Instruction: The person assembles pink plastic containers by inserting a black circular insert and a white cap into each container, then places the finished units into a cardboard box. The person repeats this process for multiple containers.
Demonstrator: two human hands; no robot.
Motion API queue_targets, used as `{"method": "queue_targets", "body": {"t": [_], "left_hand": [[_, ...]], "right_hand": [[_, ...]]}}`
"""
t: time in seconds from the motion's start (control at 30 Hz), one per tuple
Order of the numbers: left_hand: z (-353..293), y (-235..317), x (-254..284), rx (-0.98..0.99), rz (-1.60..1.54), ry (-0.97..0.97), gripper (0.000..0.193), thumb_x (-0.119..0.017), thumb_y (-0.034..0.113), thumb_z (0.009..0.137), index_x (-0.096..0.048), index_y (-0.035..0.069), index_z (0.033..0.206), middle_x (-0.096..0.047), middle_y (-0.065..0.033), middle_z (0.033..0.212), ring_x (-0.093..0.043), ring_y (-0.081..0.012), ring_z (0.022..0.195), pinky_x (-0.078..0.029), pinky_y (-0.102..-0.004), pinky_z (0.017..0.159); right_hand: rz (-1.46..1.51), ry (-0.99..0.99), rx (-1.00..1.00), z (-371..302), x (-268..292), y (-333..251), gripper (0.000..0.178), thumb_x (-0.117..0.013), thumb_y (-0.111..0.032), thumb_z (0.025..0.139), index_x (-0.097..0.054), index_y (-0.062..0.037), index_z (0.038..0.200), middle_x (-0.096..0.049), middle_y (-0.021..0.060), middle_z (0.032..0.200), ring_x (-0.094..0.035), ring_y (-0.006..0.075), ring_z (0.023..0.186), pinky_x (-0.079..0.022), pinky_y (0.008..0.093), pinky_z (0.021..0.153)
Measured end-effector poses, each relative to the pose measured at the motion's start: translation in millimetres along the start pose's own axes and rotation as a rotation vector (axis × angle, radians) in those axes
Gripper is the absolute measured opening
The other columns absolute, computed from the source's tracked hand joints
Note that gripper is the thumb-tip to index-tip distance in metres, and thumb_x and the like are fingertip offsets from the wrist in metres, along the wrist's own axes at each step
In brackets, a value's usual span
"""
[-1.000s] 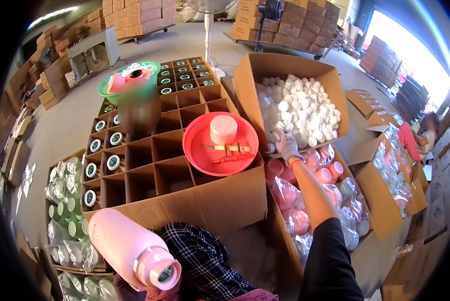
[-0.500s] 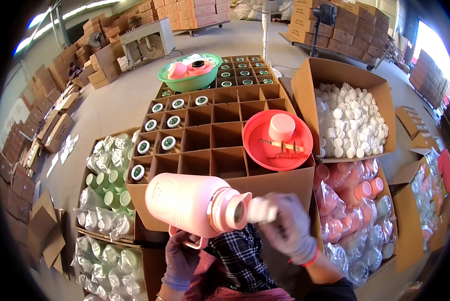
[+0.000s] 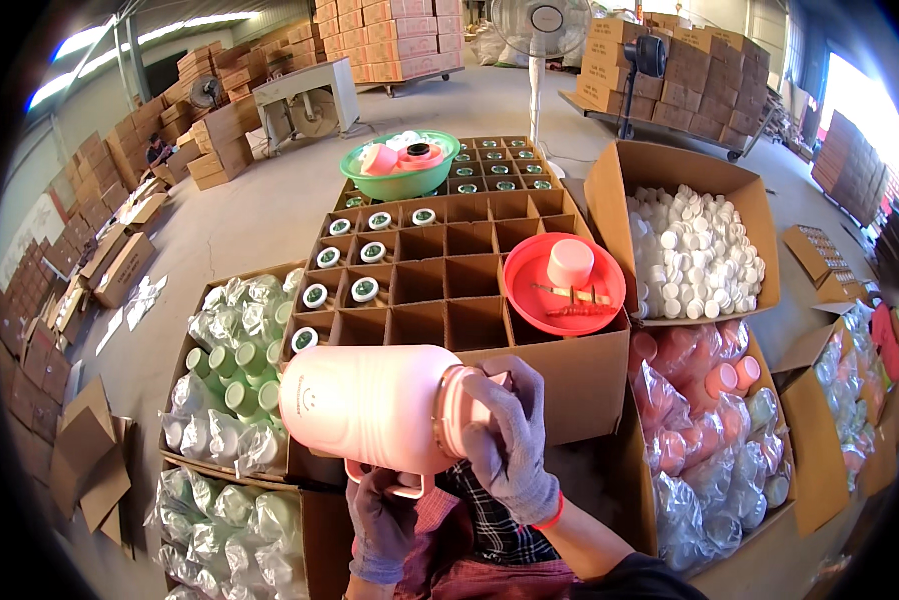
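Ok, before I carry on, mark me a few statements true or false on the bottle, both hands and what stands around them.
1. The left hand is at the handle of the pink bottle. True.
2. The right hand is clear of the bottle. False: the right hand is on its neck end.
3. The white caps lie left of the divided carton. False: the white caps are on its right.
4. A red basin rests on the divided carton. True.
5. A green basin sits farther off than the red one. True.
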State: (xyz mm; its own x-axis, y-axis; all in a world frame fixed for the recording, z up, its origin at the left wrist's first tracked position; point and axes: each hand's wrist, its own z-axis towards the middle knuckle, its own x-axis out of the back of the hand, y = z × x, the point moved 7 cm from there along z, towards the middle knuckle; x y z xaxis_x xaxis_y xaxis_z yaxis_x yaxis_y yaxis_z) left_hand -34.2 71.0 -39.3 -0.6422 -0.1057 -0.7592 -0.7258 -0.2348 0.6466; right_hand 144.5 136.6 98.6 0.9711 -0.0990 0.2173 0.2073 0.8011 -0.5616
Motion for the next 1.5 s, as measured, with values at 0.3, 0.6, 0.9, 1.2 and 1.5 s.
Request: {"method": "queue_targets", "body": {"t": [0.3, 0.6, 0.9, 1.2, 1.5], "left_hand": [[25.3, 3.4, 11.5, 0.041, -0.183, 0.244, 0.031, -0.047, 0.009, 0.094, -0.053, 0.002, 0.124, -0.065, -0.009, 0.115, -0.066, -0.0188, 0.102, -0.057, -0.0335, 0.085], [50.2, -0.8, -7.2, 0.077, -0.2, 0.202, 0.038, -0.04, 0.016, 0.099, -0.049, -0.003, 0.131, -0.063, -0.0123, 0.124, -0.063, -0.0217, 0.115, -0.059, -0.0303, 0.086], [40.0, 4.2, 6.0, 0.255, -0.14, 0.188, 0.025, -0.043, 0.008, 0.096, -0.055, -0.008, 0.111, -0.066, -0.0108, 0.098, -0.064, -0.0164, 0.084, -0.055, -0.0274, 0.079], [31.1, 49.8, 16.7, -0.288, 0.462, 0.133, 0.016, -0.053, 0.003, 0.091, -0.06, -0.002, 0.105, -0.066, -0.0129, 0.1, -0.067, -0.0209, 0.086, -0.057, -0.031, 0.075], [-41.0, 39.0, -22.3, -0.581, 1.751, -0.856, 0.034, -0.053, 0.008, 0.095, -0.055, -0.002, 0.127, -0.061, -0.0206, 0.118, -0.063, -0.0304, 0.102, -0.055, -0.0379, 0.079]], "right_hand": [[-0.085, -0.265, -0.008, 46.0, -12.4, 143.3, 0.05, -0.066, -0.029, 0.089, -0.051, -0.0097, 0.133, -0.046, 0.0198, 0.134, -0.04, 0.0404, 0.128, -0.037, 0.0489, 0.107], [-0.688, -0.159, -0.352, 110.9, 87.2, 363.4, 0.092, -0.081, -0.036, 0.07, -0.037, -0.0189, 0.149, -0.038, 0.0275, 0.138, -0.039, 0.0467, 0.128, -0.035, 0.048, 0.109], [0.122, -0.381, 0.64, 31.9, 2.6, 30.0, 0.058, -0.076, -0.037, 0.077, -0.057, -0.0167, 0.128, -0.045, 0.0211, 0.131, -0.052, 0.0448, 0.113, -0.045, 0.0562, 0.095], [1.674, -0.121, -1.164, -43.0, -45.9, 68.3, 0.048, -0.063, -0.024, 0.093, -0.051, -0.0069, 0.136, -0.049, 0.0125, 0.142, -0.048, 0.0239, 0.13, -0.041, 0.0405, 0.106], [0.246, -0.834, -0.585, -23.0, -60.9, 101.4, 0.057, -0.059, -0.054, 0.087, -0.064, -0.0043, 0.115, -0.066, 0.0188, 0.112, -0.064, 0.0329, 0.102, -0.05, 0.0382, 0.09]]}}
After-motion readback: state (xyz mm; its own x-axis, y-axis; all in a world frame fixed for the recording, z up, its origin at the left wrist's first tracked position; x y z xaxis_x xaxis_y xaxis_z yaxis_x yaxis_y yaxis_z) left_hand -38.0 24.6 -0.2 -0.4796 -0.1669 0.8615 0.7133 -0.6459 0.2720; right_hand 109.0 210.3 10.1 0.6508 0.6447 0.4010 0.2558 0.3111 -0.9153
